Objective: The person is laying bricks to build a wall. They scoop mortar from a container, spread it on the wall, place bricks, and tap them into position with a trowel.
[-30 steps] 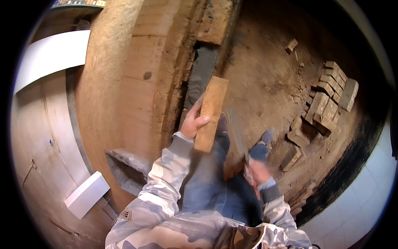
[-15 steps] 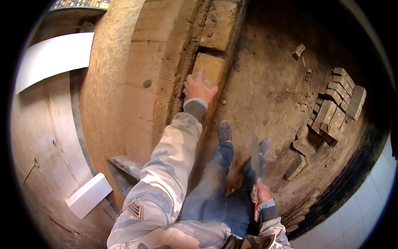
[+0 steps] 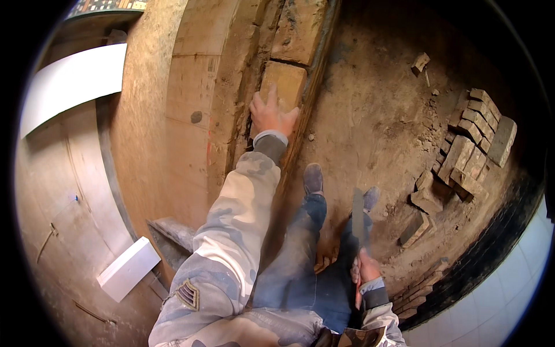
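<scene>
A yellowish brick (image 3: 285, 77) lies on top of a narrow course of bricks that runs away from me. My left hand (image 3: 270, 115) grips its near part, thumb at the right side and fingers spread over the top and left. Just beyond it lies another brick (image 3: 299, 32), with only a thin dark gap between the two. Down by my right leg, my right hand (image 3: 365, 268) is closed round the reddish handle of a bricklayer's knife (image 3: 358, 217). Its long, flat grey blade points away from me.
To the right, a stack of bricks (image 3: 477, 124) and several loose ones sit on the dirt floor (image 3: 370, 115). Board panelling (image 3: 188, 87) runs along the wall's left side. Further left are a white panel (image 3: 75, 81) and a white box (image 3: 128, 269). My shoes (image 3: 313, 178) stand beside the wall.
My left hand has pushed the brick away from me, and the wide gap before the far brick has narrowed to a thin line. My right hand holds the knife almost still.
</scene>
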The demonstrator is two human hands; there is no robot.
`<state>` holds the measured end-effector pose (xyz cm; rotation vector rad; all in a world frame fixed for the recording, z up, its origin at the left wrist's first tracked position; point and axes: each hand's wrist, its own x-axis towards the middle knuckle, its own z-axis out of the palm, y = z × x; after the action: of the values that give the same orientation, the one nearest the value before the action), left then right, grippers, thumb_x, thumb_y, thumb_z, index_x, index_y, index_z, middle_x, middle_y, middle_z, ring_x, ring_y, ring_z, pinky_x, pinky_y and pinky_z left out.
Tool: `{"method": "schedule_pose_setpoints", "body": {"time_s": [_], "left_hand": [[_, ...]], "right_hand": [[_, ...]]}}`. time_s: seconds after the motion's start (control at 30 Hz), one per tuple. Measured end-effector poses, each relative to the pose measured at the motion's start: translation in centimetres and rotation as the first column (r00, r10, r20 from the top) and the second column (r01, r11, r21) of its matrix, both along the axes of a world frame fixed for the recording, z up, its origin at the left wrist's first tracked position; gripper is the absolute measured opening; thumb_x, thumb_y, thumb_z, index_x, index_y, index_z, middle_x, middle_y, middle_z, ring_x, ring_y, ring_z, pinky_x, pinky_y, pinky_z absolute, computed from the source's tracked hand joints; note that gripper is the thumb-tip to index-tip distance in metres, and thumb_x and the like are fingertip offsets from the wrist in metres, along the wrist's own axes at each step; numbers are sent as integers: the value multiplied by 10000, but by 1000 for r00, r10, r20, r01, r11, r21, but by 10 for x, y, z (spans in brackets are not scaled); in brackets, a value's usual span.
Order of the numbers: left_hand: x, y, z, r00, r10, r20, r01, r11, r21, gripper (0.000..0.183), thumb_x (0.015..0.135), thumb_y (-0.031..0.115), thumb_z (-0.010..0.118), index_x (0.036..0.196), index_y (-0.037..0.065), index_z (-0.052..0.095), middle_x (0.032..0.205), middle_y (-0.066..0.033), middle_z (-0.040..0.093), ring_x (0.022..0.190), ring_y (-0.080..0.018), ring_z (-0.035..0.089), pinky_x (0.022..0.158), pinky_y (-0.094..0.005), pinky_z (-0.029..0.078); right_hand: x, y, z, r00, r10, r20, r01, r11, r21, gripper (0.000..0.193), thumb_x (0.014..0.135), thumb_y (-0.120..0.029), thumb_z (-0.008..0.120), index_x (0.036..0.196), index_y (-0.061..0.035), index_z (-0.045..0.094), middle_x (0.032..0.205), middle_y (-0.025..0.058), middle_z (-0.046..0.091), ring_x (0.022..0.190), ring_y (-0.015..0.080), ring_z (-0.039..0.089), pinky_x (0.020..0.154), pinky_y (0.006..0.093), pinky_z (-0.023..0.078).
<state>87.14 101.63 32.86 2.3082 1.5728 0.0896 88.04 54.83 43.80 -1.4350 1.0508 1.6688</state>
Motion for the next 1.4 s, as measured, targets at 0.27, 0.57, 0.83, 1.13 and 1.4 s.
{"method": "schedule_pose_setpoints", "body": {"time_s": [0.27,0.57,0.83,1.13,1.4], "left_hand": [[3,-7,3,999,-21,-49,22,999,30,776,818,440,770,1480,154,482,1517,-274,333,1393,-462,308,1121,-585,310],[-50,-21,-19,970,-218,-111,228,970,80,693,971,472,565,1567,197,341,1640,-243,168,1521,-404,148,1210,-568,148],[-49,-18,-20,974,-220,-46,224,971,85,675,967,454,574,1553,189,370,1635,-257,166,1517,-418,157,1208,-573,147],[-59,-41,15,1000,-22,22,21,998,51,708,951,472,591,1508,79,401,1609,-252,239,1496,-411,202,1190,-583,187],[-149,-108,5,978,-96,187,82,993,81,474,887,185,650,1298,-36,567,1474,-269,440,1366,-448,399,1131,-538,344]], "right_hand": [[-3,8,-2,998,66,-23,-66,998,1,537,990,-569,532,725,-107,462,496,37,406,360,183,404,345,305,328],[-7,9,-6,996,89,2,-89,996,5,522,984,-534,578,698,-111,472,479,39,421,337,181,415,322,308,341],[7,10,1,979,196,55,-197,980,23,525,1003,-525,544,700,-101,480,493,46,450,347,174,427,335,295,350],[17,58,1,912,253,324,-291,954,74,432,1021,-450,538,797,-81,516,539,24,467,393,158,465,361,302,394],[18,106,-8,943,81,323,-155,965,212,180,1008,-250,595,1035,-85,530,671,27,519,496,143,517,409,303,435]]}}
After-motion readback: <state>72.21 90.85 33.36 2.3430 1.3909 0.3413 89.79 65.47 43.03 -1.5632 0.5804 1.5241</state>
